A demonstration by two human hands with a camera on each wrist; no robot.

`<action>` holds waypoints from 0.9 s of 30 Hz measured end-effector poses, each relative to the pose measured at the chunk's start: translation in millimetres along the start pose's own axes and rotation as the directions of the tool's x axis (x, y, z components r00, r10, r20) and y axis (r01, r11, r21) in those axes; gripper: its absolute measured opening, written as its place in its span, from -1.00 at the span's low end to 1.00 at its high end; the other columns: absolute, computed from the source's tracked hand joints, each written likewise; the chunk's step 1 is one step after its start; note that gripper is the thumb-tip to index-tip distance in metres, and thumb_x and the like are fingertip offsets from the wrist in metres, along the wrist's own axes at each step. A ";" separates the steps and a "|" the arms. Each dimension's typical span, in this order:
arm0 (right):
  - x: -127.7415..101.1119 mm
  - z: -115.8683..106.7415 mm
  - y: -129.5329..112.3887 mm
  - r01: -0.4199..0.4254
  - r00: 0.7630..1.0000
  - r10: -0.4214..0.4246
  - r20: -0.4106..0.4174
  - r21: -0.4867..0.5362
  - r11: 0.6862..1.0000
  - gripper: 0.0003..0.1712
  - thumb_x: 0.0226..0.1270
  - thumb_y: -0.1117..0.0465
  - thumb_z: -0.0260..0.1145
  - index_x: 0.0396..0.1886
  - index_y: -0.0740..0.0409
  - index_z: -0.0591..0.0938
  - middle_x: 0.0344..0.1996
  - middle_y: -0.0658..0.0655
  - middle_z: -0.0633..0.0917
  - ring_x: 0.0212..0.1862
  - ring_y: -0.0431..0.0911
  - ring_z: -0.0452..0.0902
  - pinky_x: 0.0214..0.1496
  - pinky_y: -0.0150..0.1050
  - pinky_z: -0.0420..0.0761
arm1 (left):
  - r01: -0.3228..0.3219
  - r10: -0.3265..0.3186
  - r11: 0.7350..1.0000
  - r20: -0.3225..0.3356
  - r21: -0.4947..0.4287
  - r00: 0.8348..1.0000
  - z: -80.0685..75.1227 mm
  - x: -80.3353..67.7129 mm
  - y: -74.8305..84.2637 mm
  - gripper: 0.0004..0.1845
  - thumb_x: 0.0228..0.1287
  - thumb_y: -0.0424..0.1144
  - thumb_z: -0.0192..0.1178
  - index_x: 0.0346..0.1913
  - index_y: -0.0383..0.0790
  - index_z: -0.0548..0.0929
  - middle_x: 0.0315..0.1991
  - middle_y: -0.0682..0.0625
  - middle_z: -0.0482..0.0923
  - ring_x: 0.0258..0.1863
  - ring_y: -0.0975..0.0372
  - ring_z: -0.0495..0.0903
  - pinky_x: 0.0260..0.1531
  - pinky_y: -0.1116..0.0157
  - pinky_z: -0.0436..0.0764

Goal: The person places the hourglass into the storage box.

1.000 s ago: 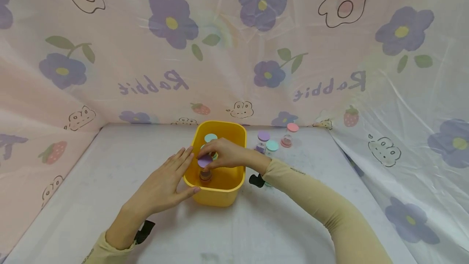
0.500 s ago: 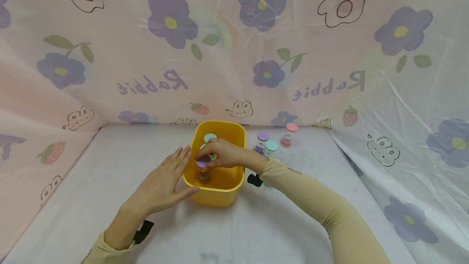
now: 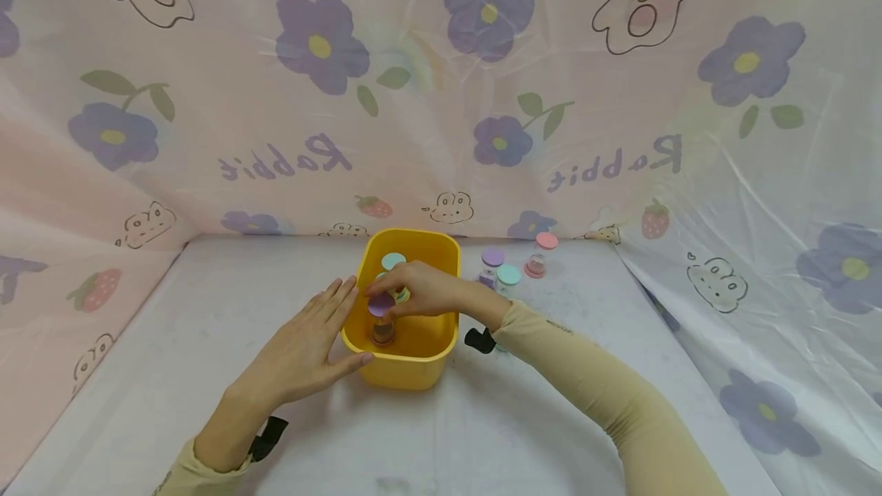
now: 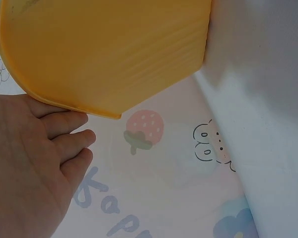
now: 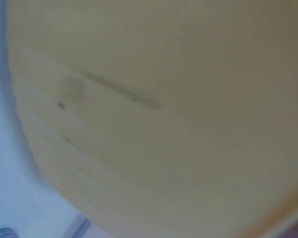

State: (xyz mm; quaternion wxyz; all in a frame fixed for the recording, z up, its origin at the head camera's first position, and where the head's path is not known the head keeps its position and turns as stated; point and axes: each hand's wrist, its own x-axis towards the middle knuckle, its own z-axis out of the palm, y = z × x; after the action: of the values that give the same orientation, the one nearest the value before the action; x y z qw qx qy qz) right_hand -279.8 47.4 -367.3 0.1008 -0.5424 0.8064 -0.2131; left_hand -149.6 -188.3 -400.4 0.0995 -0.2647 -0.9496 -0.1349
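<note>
A yellow bin (image 3: 403,376) stands on the white-covered table. Inside it, my right hand (image 3: 429,289) pinches the purple cap of a small sand timer (image 3: 383,330), which is upright near the bin's front left. Behind that hand, a mint-capped sand timer (image 3: 393,260) and part of another show in the bin. My left hand (image 3: 303,347) lies along the bin's left side with fingers straight and its thumb at the front rim. In the left wrist view, the fingers (image 4: 72,145) touch the rim from outside. The bin's outer wall (image 5: 139,139) fills the right wrist view, hiding the right hand.
Right of the bin stand a purple-capped sand timer (image 3: 491,266), a mint-capped one (image 3: 508,275) and a pink one (image 3: 540,255). My right forearm partly covers another mint-coloured piece. A patterned curtain (image 3: 420,98) rises behind and at both sides of the table.
The view has shifted very slightly. Both hands, the bin and the pinched sand timer keep nearly the same places.
</note>
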 end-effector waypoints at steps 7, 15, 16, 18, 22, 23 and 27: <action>-25.7 -10.1 -3.9 0.027 0.980 -0.003 -0.201 0.115 0.993 -0.55 0.43 0.18 0.45 0.26 0.17 0.69 0.19 0.09 0.73 0.11 -0.02 0.67 0.18 -0.17 0.72 | 0.003 -0.003 1.000 0.004 0.003 1.000 0.7 -0.1 0.1 0.06 0.43 0.40 0.09 0.63 -0.38 0.11 0.67 -0.18 0.00 0.64 -0.09 0.04 0.55 -0.16 0.18; -62.7 -11.9 0.3 0.045 0.898 0.041 -0.437 0.185 0.982 -0.66 0.45 0.25 0.42 0.18 0.16 0.73 0.10 0.12 0.76 0.01 0.04 0.69 0.08 -0.13 0.75 | 0.016 -0.016 1.000 0.003 -0.010 1.000 -0.7 0.1 1.8 0.06 0.42 0.39 0.11 0.64 -0.36 0.11 0.67 -0.18 0.01 0.63 -0.10 0.04 0.56 -0.15 0.17; -68.0 -11.4 1.5 0.043 0.887 0.053 -0.459 0.197 0.980 -0.66 0.44 0.27 0.42 0.17 0.15 0.73 0.09 0.11 0.76 -0.01 0.03 0.69 0.07 -0.13 0.75 | 0.017 -0.017 1.000 0.003 -0.009 1.000 -0.5 0.1 1.9 0.06 0.42 0.39 0.11 0.64 -0.36 0.11 0.67 -0.19 0.01 0.63 -0.10 0.04 0.56 -0.16 0.17; -79.0 -10.6 4.3 0.044 0.864 0.072 -0.498 0.218 0.975 -0.66 0.44 0.30 0.42 0.17 0.13 0.74 0.09 0.09 0.76 0.01 0.00 0.69 0.08 -0.16 0.74 | 0.018 -0.018 1.000 0.002 -0.009 1.000 -0.2 0.2 2.2 0.06 0.42 0.40 0.11 0.64 -0.36 0.11 0.67 -0.19 0.01 0.64 -0.10 0.04 0.56 -0.16 0.17; -101.8 -7.8 11.9 0.048 0.820 0.107 -0.562 0.255 0.966 -0.65 0.42 0.39 0.40 0.16 0.20 0.73 0.09 0.10 0.76 0.05 0.00 0.68 0.08 -0.14 0.76 | 0.017 -0.017 1.000 -0.003 -0.009 1.000 0.8 0.2 2.0 0.06 0.42 0.40 0.11 0.64 -0.36 0.12 0.67 -0.18 0.01 0.64 -0.10 0.04 0.56 -0.15 0.17; -107.4 -6.9 14.0 0.046 0.809 0.116 -0.577 0.258 0.965 -0.65 0.41 0.42 0.40 0.16 0.23 0.72 0.10 0.12 0.76 0.06 0.02 0.68 0.08 -0.14 0.76 | 0.015 -0.015 1.000 -0.005 -0.009 1.000 0.8 0.1 2.0 0.06 0.42 0.39 0.11 0.64 -0.36 0.11 0.67 -0.18 0.01 0.64 -0.09 0.04 0.56 -0.15 0.17; -129.9 -2.4 22.5 0.010 0.771 0.162 -0.616 0.266 0.964 -0.63 0.36 0.50 0.39 0.14 0.30 0.71 0.10 0.20 0.74 0.03 0.10 0.67 0.08 -0.20 0.75 | 0.008 -0.008 1.000 -0.014 -0.003 1.000 1.6 -0.1 1.2 0.06 0.42 0.38 0.13 0.63 -0.36 0.12 0.67 -0.19 0.01 0.64 -0.09 0.04 0.55 -0.16 0.18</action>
State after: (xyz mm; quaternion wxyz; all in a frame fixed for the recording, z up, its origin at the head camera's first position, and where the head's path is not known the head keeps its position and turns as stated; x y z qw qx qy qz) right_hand -248.6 174.4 -384.3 -0.0987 -0.3882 0.7804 -0.4801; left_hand -149.1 -186.9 -401.7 0.1052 -0.2603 -0.9497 -0.1386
